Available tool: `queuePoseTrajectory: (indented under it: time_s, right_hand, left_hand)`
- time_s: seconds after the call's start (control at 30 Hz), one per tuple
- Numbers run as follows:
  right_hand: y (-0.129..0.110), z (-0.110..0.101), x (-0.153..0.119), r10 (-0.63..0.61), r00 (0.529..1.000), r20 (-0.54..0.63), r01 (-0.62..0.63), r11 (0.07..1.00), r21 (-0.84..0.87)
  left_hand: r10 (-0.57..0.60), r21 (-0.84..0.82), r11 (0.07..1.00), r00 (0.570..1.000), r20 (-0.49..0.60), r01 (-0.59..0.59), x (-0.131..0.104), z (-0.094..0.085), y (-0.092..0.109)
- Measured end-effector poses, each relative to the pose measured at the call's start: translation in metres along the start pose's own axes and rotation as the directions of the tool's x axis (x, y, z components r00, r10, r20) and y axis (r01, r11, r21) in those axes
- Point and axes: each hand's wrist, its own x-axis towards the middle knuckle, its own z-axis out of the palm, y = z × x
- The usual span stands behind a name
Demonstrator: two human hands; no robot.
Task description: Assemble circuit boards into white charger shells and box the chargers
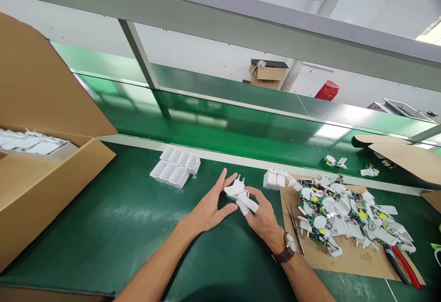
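Note:
My right hand (263,219) holds a white plug adapter (234,189) above the green table, its two metal prongs pointing away from me. White coverings that look like finger cots sit on the right thumb and a finger, pressed against the adapter. Close on the other side is my left hand (208,208), its fingers spread and thumb apart, gripping nothing; whether a fingertip touches the adapter I cannot tell. Beyond the hands, several open white plastic cases (177,165) stand grouped in rows. A smaller group of white cases (274,179) lies right of the adapter.
On the right, a cardboard sheet (361,267) bears a heap of circuit boards with white casing parts (339,212), tweezers (295,228) and red-and-black pliers (401,265). A large open carton (51,192) with white parts stands left. A green panel (241,130) runs along the back.

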Motion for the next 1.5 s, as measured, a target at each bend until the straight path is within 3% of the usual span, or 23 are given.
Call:
queuePoseTrajectory:
  time_s: [0.17,0.4,0.77,1.0,1.2,1.37,1.5]
  right_hand:
    - [0.001,0.007,-0.005,0.025,0.992,0.121,-0.033,0.997,0.067]
    - [0.001,0.009,-0.009,-0.006,0.999,0.044,0.005,1.000,0.025]
    - [-0.002,0.010,-0.009,0.079,0.987,0.140,-0.078,0.997,-0.009]
    - [-0.002,0.009,-0.007,0.113,0.992,0.048,-0.118,0.989,0.095]
    - [0.000,0.006,-0.005,0.111,0.973,0.201,-0.126,0.990,0.062]
    - [0.007,0.000,-0.006,0.159,0.977,0.143,-0.198,0.926,0.322]
    - [0.006,0.001,-0.008,0.108,0.977,0.185,-0.152,0.959,0.239]
  left_hand:
    - [-0.065,-0.101,0.993,0.998,-0.003,0.064,-0.001,0.002,-0.004]
    - [-0.014,-0.131,0.991,0.999,-0.049,0.008,-0.002,0.005,-0.007]
    - [-0.039,-0.062,0.998,0.985,-0.168,0.029,0.000,0.007,-0.007]
    - [-0.070,-0.100,0.993,0.987,-0.143,0.056,0.003,0.004,-0.010]
    - [-0.087,-0.133,0.989,0.988,-0.129,0.070,0.003,0.003,-0.011]
    - [-0.106,-0.172,0.981,0.988,-0.112,0.086,0.003,0.003,-0.015]
    - [-0.107,-0.195,0.977,0.989,-0.102,0.085,0.004,0.002,-0.017]
